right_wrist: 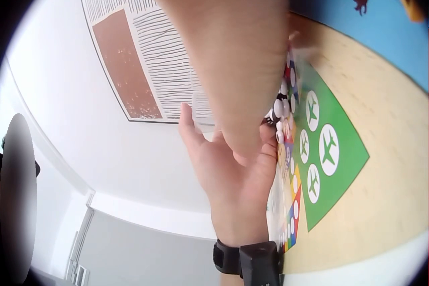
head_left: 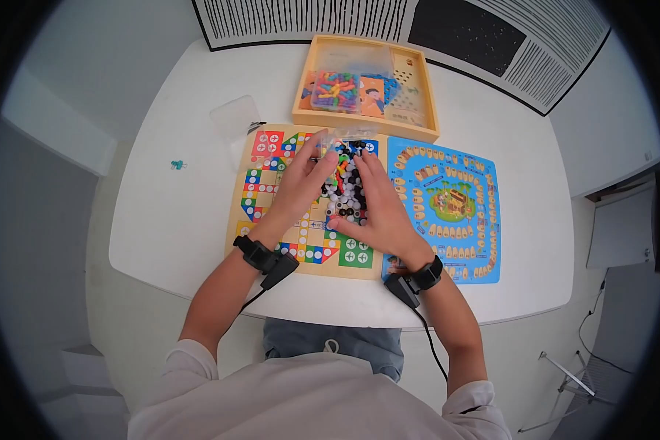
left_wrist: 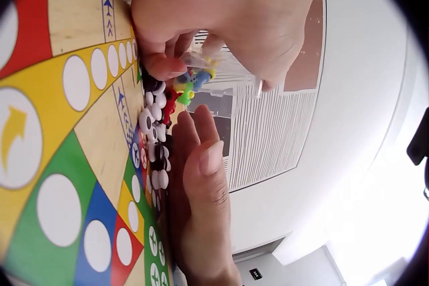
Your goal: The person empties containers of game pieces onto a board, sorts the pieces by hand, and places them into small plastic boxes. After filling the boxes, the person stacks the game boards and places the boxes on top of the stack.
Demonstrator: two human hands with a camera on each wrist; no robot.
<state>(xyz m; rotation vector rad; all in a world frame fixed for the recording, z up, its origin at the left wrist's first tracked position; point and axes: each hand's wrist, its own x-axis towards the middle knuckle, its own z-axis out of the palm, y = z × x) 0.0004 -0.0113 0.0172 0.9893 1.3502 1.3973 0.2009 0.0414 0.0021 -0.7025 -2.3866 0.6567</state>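
Note:
A pile of black and white round pieces [head_left: 342, 202] lies on the wooden flying-chess board [head_left: 271, 253]. Mixed in at its far side are small coloured pieces [left_wrist: 186, 91], in red, green, blue and yellow. My left hand [head_left: 301, 183] is at the pile's left and holds a clear plastic box [left_wrist: 238, 75] at the far side, its fingers curled at the plastic. Along the pile's right side rests my right hand [head_left: 383, 205], fingers extended and thumb spread towards me. In the right wrist view my right palm hides most of the pile.
Behind the board stands a wooden tray [head_left: 367, 126] with a clear box of coloured pegs [head_left: 336, 92] and cards. A blue game board [head_left: 447, 209] lies at right. At left are a clear lid [head_left: 233, 121] and small teal pieces [head_left: 178, 165].

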